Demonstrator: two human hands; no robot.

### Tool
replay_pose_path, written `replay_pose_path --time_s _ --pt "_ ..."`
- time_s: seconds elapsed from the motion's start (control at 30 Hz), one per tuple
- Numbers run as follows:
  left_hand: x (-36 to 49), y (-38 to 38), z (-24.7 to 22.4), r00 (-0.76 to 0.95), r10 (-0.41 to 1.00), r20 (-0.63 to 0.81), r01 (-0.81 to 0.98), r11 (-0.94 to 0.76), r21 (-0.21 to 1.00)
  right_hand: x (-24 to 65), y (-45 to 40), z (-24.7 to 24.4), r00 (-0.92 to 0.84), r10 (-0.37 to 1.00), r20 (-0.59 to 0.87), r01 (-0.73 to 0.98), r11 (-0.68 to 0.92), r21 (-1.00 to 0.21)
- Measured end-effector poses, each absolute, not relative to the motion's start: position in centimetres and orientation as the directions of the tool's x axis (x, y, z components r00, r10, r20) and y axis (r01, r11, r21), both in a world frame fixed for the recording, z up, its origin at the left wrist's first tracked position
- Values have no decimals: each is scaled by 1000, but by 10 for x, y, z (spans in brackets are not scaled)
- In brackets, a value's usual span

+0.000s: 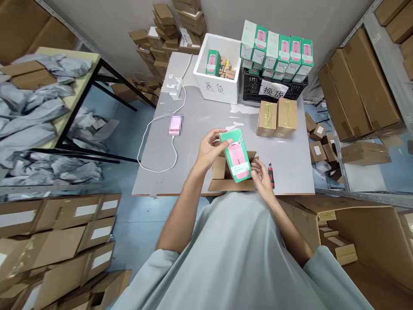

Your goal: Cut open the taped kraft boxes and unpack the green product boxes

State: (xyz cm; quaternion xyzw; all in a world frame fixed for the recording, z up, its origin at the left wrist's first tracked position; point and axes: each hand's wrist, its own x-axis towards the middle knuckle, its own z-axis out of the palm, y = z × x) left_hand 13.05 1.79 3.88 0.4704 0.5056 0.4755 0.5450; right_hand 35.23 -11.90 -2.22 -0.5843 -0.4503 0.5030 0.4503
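- Grey bags (pixel 32 120) lie heaped on a side table (pixel 69 52).
- On the grey worktable (pixel 200 116), a white cable (pixel 173 141) runs to a small pink item, blurred out (pixel 174 125).
- The left hand (pixel 211 148) is clamped on the upper part of a green box (pixel 239 159), thumb across its front.
- Behind stands a white foam bin (pixel 230 92).
- The green box is tilted above an open carton (pixel 230 185) at the table's near edge.
- The right hand (pixel 263 176) has loosely bent fingers beside the box's lower edge; I cannot tell whether they grip it.
- Just beyond lies a red-and-black cutter (pixel 271 176).
- Farther back, two taped cartons (pixel 286 117) stand before a black crate (pixel 250 88).
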Motion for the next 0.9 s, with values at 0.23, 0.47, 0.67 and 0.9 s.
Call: replay_pose_path --time_s 0.23,0.47,0.67,0.9 --pt "151 16 40 -77 990 -114 87 120 989 329 -122 -7 42 999 26 602 -4 -798" --pt "136 -17 29 186 949 -253 -123 278 953 341 -102 -11 85 984 -154 -109 -145 -983" --pt "149 -56 14 340 829 -445 -188 523 831 345 -92 -11 31 984 -178 -235 -166 -958" --pt "151 -55 15 170 877 -450 -153 474 867 350 -84 -19 -63 982 -178 -173 -187 -967"
